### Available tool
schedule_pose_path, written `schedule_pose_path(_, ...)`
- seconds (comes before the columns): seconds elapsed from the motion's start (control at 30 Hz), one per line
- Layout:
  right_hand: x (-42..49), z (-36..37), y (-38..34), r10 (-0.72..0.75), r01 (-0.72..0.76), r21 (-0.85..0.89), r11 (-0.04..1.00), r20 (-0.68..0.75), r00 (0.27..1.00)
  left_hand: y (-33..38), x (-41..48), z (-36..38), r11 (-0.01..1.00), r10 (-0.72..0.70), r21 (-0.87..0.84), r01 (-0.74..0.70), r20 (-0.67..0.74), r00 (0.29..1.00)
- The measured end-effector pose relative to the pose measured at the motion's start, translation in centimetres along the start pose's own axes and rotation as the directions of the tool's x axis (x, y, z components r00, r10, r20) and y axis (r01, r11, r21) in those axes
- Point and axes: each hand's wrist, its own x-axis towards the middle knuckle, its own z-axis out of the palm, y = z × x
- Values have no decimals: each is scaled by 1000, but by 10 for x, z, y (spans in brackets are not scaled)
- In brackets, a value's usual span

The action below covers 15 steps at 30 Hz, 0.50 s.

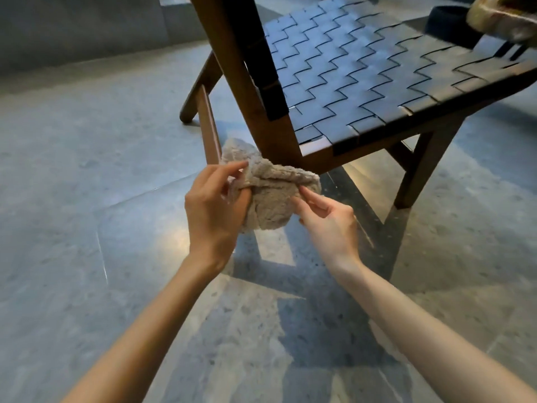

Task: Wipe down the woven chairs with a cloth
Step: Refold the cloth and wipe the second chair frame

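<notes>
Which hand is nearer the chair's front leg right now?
Right. The right hand pinches the cloth left of the front leg; the left hand grips the cloth's other side, farther left.

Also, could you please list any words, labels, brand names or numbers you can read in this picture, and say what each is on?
There is no readable text in this view.
The cloth, pinched by the left hand and the right hand, shows no tag or print.
The woven chair shows no label or mark.
The blurred objects at top right carry nothing legible.
</notes>
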Motion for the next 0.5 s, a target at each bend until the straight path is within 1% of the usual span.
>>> schedule_pose_path(0.07, 1, 5, -3, 56, -56, -26, 998, -2, 998, -6, 5, 6, 997, -21, 77, 20, 22, 1000)
schedule_pose_path(0.13, 3, 8, -5, 122, -123, -39, 992, -14, 992, -15, 11, 16, 992, -81, 107, 72, 78, 994)
schedule_pose_path(0.23, 10, 12, -8, 191, -193, -69, 979, -25, 981, -25, 20, 31, 990, -143, 35, 140, 150, 978)
schedule_pose_path(0.3, 18, 17, -8, 256, -257, -8, 966, -26, 966, -28, 25, 39, 986, -162, 0, 165, 205, 965)
schedule_pose_path(0.33, 22, 20, -8, 288, -288, 25, 957, -21, 957, -30, 26, 44, 984, -174, 14, 176, 235, 956)
schedule_pose_path(0.4, 29, 27, -6, 305, -305, 62, 950, -2, 952, -37, 26, 50, 987, -161, 35, 157, 298, 941)
schedule_pose_path(0.5, 34, 41, -4, 267, -267, 145, 953, 15, 963, -49, 24, 54, 993, -76, -56, 108, 405, 911)
